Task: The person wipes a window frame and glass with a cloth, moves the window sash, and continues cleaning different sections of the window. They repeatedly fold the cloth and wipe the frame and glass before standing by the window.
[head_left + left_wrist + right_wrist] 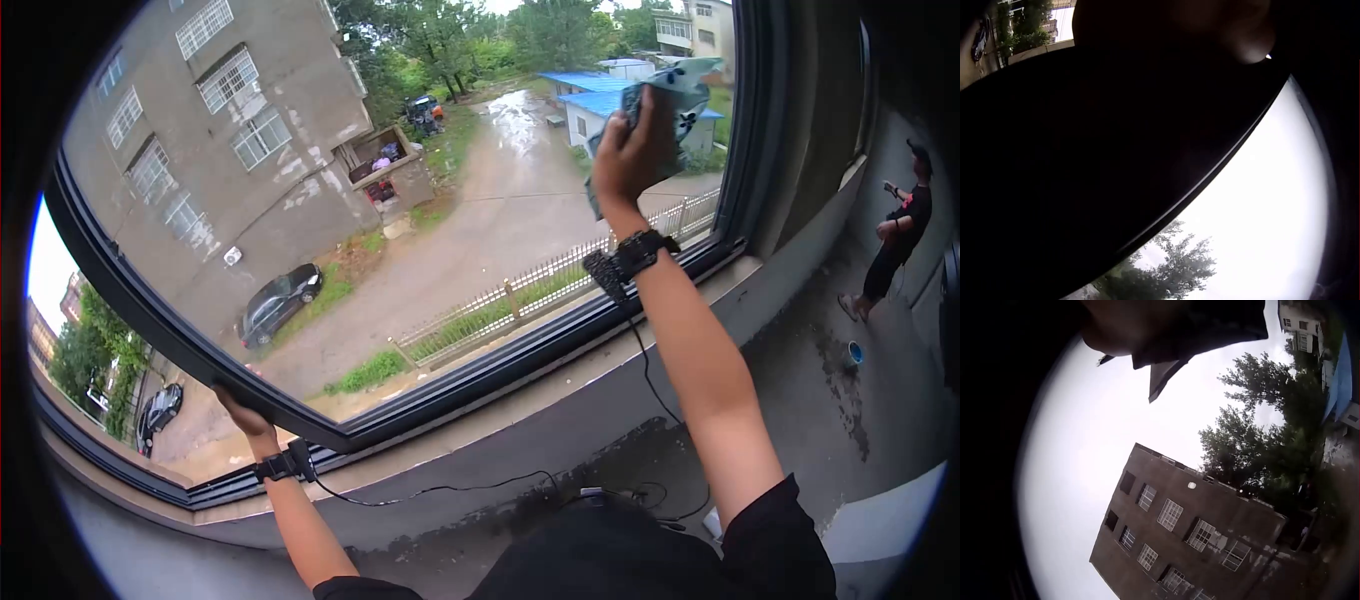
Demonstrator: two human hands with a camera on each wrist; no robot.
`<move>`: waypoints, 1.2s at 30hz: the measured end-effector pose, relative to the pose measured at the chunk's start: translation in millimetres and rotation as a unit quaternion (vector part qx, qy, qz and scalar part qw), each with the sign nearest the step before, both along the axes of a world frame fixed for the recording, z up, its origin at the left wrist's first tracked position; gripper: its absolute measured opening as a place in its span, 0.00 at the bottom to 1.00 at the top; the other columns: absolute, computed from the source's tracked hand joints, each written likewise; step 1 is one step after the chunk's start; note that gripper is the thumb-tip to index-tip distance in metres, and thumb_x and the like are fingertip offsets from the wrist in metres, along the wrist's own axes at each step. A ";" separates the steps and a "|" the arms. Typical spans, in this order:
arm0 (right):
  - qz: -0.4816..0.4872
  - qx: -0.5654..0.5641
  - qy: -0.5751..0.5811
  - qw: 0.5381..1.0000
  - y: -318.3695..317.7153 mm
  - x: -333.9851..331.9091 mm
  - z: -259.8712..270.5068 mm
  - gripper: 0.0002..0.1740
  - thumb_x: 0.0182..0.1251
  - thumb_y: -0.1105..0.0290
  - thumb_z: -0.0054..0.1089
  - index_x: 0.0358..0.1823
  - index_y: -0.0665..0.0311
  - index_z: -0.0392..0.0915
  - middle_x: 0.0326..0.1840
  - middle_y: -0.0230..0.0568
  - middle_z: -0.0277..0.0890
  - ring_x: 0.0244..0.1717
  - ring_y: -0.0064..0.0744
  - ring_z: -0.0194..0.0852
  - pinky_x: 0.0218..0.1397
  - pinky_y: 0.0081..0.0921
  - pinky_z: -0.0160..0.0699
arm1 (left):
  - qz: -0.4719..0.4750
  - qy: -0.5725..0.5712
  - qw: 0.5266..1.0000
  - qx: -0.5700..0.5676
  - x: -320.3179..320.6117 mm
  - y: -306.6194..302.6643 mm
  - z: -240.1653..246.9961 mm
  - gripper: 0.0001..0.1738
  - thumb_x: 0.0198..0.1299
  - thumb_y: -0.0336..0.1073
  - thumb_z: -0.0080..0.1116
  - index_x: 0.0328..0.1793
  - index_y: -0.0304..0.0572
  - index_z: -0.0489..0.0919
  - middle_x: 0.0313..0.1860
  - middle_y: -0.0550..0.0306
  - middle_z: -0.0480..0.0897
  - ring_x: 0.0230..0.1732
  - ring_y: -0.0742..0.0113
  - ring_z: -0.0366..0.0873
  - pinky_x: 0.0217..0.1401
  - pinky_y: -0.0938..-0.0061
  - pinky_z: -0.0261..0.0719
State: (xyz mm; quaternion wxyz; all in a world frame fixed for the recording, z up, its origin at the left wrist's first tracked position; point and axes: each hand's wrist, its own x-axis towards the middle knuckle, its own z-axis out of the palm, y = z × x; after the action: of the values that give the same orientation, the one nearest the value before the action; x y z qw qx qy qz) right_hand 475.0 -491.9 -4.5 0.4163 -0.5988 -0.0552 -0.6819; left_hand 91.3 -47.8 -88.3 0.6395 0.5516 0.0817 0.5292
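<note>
My right hand holds a bluish-green cloth with dark patterns up at the right part of the window glass. In the right wrist view the cloth shows as a dark shape with a loose corner hanging from the fingers. Lower left, my left hand grips the bottom edge of the dark window sash, which stands swung out from the frame. The left wrist view is mostly filled by that dark sash, with a fingertip at its upper edge.
A sill runs below the window. Cables trail from both wrist cameras. Another person stands at the right, near a small blue container on the wet-patched floor. Outside are a fence, a parked car and a grey building.
</note>
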 end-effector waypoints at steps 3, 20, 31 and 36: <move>0.084 -0.062 -0.039 0.994 84.8 -83.1 7.1 0.27 0.61 0.64 0.49 0.63 0.60 0.68 0.65 0.57 0.62 0.68 0.61 0.54 0.70 0.56 0.47 | 0.028 0.005 1.000 0.009 3.4 6.4 -3.8 0.36 0.65 0.66 0.40 0.58 0.41 0.73 0.41 0.53 0.80 0.38 0.66 0.78 0.39 0.74 0.77; 0.132 -0.551 -0.289 0.771 169.3 -184.9 -48.0 0.26 0.60 0.61 0.53 0.63 0.38 0.70 0.71 0.23 0.59 0.74 0.31 0.47 0.78 0.40 0.40 | 0.040 -0.011 0.998 0.044 9.0 4.6 -8.8 0.39 0.62 0.68 0.44 0.55 0.35 0.70 0.39 0.51 0.78 0.35 0.66 0.77 0.37 0.75 0.77; 0.042 0.025 0.087 0.995 -106.5 72.0 -73.8 0.30 0.66 0.61 0.46 0.69 0.61 0.60 0.70 0.60 0.55 0.69 0.60 0.54 0.72 0.48 0.49 | 0.080 0.021 0.997 0.004 -8.2 44.4 -18.9 0.38 0.65 0.69 0.33 0.59 0.44 0.71 0.41 0.56 0.79 0.37 0.67 0.77 0.39 0.76 0.78; 0.025 0.229 0.278 0.932 -137.1 114.1 -83.7 0.32 0.67 0.52 0.41 0.69 0.60 0.61 0.69 0.54 0.59 0.69 0.52 0.58 0.69 0.45 0.58 | 0.047 0.023 0.999 0.009 -17.3 67.2 -28.6 0.37 0.65 0.69 0.33 0.57 0.45 0.72 0.40 0.57 0.79 0.37 0.68 0.77 0.38 0.77 0.78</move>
State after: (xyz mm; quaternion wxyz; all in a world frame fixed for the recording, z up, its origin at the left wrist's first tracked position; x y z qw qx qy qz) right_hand 589.0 -629.0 -88.2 0.5580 -0.6515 0.2053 -0.4713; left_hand 74.0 19.3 -117.0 0.6070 0.5647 0.1174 0.5467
